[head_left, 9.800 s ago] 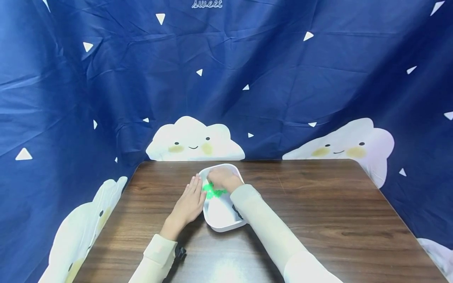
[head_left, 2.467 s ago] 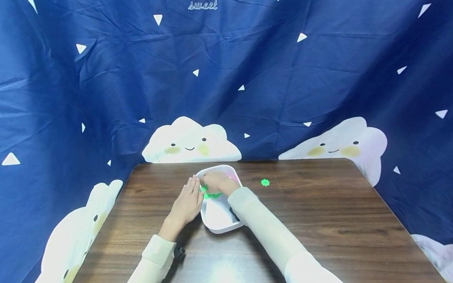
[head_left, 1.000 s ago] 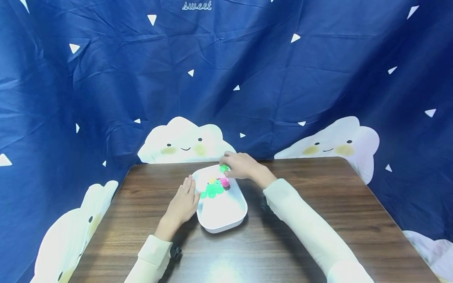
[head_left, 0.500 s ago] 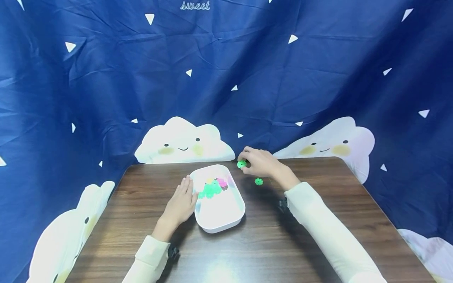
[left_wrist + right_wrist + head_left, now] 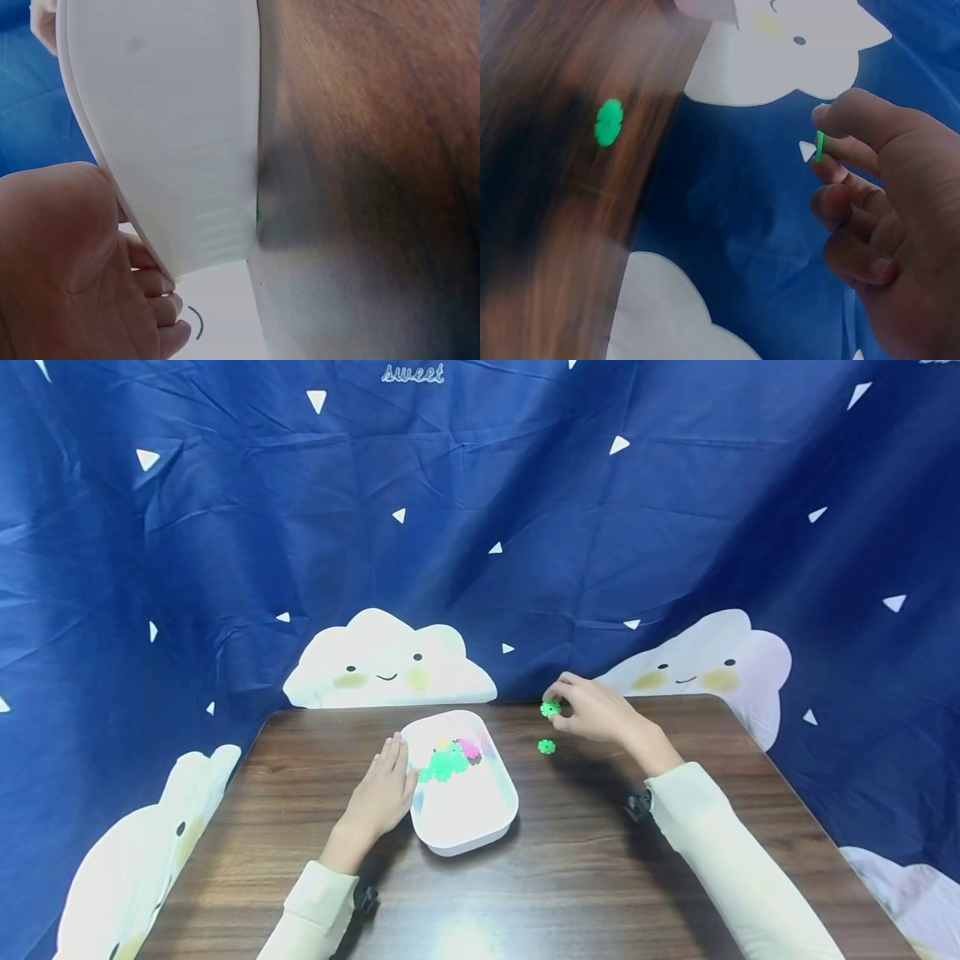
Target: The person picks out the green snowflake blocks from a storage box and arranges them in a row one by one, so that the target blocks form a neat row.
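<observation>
A white tray (image 5: 480, 827) on the brown table holds several green, pink and yellow flower-shaped plastic discs (image 5: 450, 760). My left hand (image 5: 382, 793) lies flat with straight fingers against the tray's left side; the left wrist view shows the tray wall (image 5: 180, 142) close up. My right hand (image 5: 592, 710) is raised right of the tray and pinches a green disc (image 5: 551, 709) between thumb and forefinger, seen edge-on as the green disc (image 5: 820, 146) in the right wrist view. Another green disc (image 5: 547, 747) lies on the table below it, also visible as the loose disc (image 5: 609, 122).
The wooden table (image 5: 675, 860) is bordered at the back and sides by a blue curtain (image 5: 480, 527) printed with white clouds. The table's right edge runs near the curtain.
My right hand took a green disc out of the tray and carried it rightward, past the tray's rim, to above the loose disc. The left hand stayed at the tray.
</observation>
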`<state>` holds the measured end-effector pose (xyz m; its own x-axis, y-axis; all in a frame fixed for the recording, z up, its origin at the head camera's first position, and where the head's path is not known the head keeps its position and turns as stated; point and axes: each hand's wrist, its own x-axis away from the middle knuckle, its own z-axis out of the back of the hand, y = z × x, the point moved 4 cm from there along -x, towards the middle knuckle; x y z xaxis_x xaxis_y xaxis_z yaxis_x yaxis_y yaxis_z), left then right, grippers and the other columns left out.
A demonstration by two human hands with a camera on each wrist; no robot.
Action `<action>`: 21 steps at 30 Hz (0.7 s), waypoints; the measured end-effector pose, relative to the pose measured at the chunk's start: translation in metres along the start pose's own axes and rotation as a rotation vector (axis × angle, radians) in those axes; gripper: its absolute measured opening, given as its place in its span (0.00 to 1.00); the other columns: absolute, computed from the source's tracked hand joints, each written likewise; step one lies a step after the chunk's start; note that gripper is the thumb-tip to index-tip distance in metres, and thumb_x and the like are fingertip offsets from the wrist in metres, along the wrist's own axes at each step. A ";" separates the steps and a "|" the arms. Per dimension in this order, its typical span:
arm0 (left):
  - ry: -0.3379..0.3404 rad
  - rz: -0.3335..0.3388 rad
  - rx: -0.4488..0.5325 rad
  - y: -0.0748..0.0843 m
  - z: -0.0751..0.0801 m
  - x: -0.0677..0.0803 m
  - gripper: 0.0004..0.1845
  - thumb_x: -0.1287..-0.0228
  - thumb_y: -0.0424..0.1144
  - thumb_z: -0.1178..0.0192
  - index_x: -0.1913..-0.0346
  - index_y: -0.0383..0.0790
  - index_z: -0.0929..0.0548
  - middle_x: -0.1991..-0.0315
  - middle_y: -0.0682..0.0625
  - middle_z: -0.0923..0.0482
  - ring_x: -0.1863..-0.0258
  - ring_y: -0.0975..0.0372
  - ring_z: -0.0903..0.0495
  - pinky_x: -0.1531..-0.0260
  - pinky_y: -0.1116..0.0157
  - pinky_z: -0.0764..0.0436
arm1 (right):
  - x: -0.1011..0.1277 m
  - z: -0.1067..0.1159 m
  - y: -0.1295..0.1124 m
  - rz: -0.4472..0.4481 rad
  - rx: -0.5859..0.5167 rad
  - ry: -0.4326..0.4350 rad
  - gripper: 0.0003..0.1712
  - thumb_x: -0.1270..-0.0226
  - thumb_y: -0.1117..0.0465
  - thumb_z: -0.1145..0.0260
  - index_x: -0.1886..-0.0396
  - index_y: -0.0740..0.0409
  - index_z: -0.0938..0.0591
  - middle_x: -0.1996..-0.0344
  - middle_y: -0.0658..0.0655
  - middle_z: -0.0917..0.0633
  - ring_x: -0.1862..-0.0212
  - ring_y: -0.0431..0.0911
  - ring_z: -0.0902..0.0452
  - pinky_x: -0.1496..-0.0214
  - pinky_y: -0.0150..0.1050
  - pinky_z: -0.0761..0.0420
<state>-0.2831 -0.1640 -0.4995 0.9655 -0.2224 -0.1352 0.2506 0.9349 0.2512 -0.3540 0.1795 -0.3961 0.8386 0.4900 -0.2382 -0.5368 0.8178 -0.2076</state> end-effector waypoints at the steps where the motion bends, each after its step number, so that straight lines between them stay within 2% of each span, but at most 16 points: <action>1: 0.002 0.000 0.000 0.000 0.000 0.000 0.35 0.22 0.50 0.63 0.24 0.28 0.50 0.21 0.38 0.60 0.21 0.49 0.57 0.24 0.47 0.46 | 0.002 0.000 0.003 0.004 0.006 0.003 0.15 0.42 0.52 0.30 0.53 0.45 0.16 0.58 0.46 0.20 0.66 0.40 0.23 0.66 0.37 0.24; 9: 0.006 0.000 -0.007 -0.001 0.000 -0.001 0.34 0.22 0.50 0.63 0.24 0.29 0.50 0.21 0.38 0.59 0.21 0.48 0.56 0.24 0.47 0.45 | 0.020 -0.004 0.020 0.003 0.039 0.031 0.16 0.44 0.52 0.29 0.55 0.45 0.15 0.58 0.45 0.19 0.64 0.42 0.23 0.62 0.43 0.22; 16: 0.019 -0.020 -0.001 -0.001 0.002 -0.003 0.34 0.22 0.49 0.62 0.24 0.28 0.49 0.22 0.35 0.55 0.21 0.47 0.55 0.24 0.47 0.45 | 0.029 -0.013 0.036 -0.064 0.021 0.004 0.16 0.43 0.51 0.29 0.54 0.45 0.16 0.55 0.46 0.20 0.60 0.45 0.20 0.60 0.48 0.20; 21: -0.008 -0.007 0.001 -0.001 0.001 -0.002 0.34 0.21 0.49 0.62 0.24 0.29 0.51 0.21 0.36 0.56 0.21 0.49 0.57 0.24 0.48 0.46 | 0.031 -0.023 0.049 -0.114 0.000 -0.027 0.17 0.43 0.50 0.29 0.53 0.45 0.16 0.56 0.46 0.19 0.59 0.45 0.19 0.59 0.48 0.20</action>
<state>-0.2850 -0.1654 -0.4983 0.9643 -0.2311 -0.1296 0.2574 0.9330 0.2513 -0.3563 0.2283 -0.4355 0.8965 0.4013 -0.1876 -0.4374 0.8689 -0.2316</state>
